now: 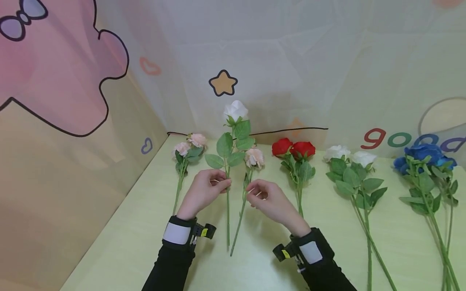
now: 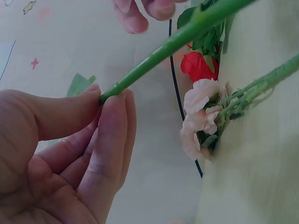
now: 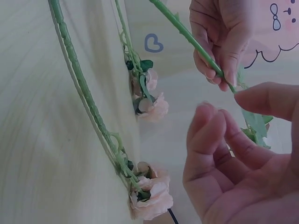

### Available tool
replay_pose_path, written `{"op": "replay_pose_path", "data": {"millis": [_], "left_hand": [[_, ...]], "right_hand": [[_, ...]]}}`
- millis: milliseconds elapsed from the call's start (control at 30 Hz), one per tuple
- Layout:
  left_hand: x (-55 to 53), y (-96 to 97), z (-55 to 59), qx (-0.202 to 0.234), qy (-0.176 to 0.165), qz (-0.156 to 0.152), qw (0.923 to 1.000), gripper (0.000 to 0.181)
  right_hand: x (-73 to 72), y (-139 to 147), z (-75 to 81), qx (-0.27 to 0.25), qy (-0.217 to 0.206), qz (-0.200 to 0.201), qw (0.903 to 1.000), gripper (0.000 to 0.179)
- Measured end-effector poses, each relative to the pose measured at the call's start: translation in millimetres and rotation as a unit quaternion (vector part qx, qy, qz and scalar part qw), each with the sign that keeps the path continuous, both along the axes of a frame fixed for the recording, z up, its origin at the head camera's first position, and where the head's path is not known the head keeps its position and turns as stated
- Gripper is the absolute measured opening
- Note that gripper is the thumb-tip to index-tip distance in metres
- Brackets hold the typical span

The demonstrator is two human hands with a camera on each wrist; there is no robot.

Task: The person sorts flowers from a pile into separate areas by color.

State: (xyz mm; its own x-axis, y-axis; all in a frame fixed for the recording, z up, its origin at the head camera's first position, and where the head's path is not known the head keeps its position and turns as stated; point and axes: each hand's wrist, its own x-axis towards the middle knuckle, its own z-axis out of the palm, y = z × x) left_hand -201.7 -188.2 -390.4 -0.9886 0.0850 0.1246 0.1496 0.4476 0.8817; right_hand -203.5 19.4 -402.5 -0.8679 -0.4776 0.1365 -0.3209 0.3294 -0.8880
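My left hand (image 1: 204, 190) pinches the green stem of a white rose (image 1: 236, 110) between thumb and fingertips, holding it upright above the table. Its leaves (image 1: 224, 144) spread just over the hand. In the left wrist view the stem (image 2: 154, 58) runs slantwise from the pinch. To the right of the stem, my right hand (image 1: 273, 202) hovers with loosely bent fingers. The right wrist view shows a gap between its thumb (image 3: 266, 100) and fingers, with nothing gripped. Beneath and between the hands lies a pale pink flower (image 1: 254, 157), its stem on the table.
More pale pink flowers (image 1: 181, 148) lie at the left. Red roses (image 1: 303, 149), white roses (image 1: 336, 152) and blue flowers (image 1: 426, 154) lie in separate groups to the right on the pale table (image 1: 127, 246). A printed cloth (image 1: 276, 60) hangs behind.
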Motion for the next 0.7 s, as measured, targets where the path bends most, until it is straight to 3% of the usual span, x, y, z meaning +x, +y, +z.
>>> {"op": "replay_pose_path", "data": {"millis": [367, 700], "left_hand": [[-2.1, 4.0, 0.1, 0.078, -0.011, -0.007, 0.9969, 0.010], [-3.6, 12.6, -2.1, 0.134, 0.014, -0.013, 0.9908, 0.013]], "right_hand": [[-0.5, -4, -8.9, -0.018, -0.081, 0.092, 0.9923, 0.030], [2.4, -9, -9.8, -0.016, -0.109, 0.126, 0.9860, 0.029]]}}
